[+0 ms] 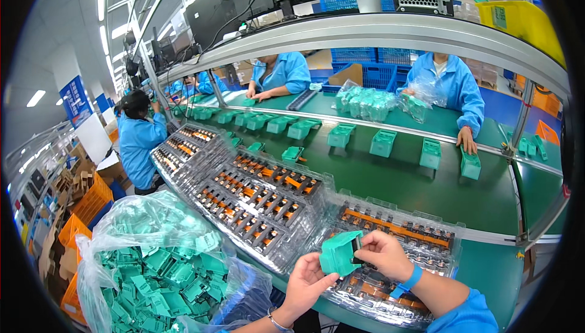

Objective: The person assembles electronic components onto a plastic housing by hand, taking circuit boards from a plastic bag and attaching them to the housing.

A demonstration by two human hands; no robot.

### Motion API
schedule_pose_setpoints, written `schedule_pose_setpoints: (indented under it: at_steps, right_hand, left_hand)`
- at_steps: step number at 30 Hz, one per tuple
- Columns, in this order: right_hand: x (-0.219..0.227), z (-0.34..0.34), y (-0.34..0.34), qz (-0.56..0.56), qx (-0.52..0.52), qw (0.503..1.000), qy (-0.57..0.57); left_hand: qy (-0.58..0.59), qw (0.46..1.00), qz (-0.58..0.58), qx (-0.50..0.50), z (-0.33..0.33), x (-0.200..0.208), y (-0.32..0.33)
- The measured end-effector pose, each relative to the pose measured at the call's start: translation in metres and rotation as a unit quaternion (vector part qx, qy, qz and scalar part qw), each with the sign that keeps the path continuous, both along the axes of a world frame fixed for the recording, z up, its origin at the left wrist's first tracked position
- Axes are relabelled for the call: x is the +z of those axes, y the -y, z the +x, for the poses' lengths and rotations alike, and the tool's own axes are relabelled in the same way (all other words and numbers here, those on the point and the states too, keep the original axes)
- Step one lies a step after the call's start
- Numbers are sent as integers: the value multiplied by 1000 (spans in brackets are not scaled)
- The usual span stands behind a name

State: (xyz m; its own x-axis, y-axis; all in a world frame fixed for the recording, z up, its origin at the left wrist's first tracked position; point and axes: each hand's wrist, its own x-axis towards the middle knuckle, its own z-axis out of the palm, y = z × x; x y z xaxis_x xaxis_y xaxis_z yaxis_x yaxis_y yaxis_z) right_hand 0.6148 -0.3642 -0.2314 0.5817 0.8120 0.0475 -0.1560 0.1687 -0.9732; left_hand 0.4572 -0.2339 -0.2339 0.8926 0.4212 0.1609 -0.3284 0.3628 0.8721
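Above a glossy clear tray, the left hand grips one boxy green plastic case; the right hand pinches one black piece at its edge.

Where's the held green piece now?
The green piece is low in the head view, just right of centre, between left hand and right hand, over a clear tray.

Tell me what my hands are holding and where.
The left hand holds a green plastic housing by its lower left side; the right hand pinches a black piece at the housing's right side.
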Motion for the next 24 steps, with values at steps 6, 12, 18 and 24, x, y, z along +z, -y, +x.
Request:
schedule_pose_setpoints:
  at_steps: [6,12,18,24]
  right_hand:
    - [22,-16,-3,141,-131,981,-28]
    - [51,-37,-25,155,-173,972,28]
    - [63,-49,-37,179,-160,970,-28]
    - [56,-57,-53,163,-173,957,169]
  left_hand:
    - [-42,993,-16,-105,4,0,24]
    - [-24,977,-126,-171,25,24,81]
    - [-20,972,-109,-205,20,31,88]
    - [-15,969,-176,-173,17,10,93]
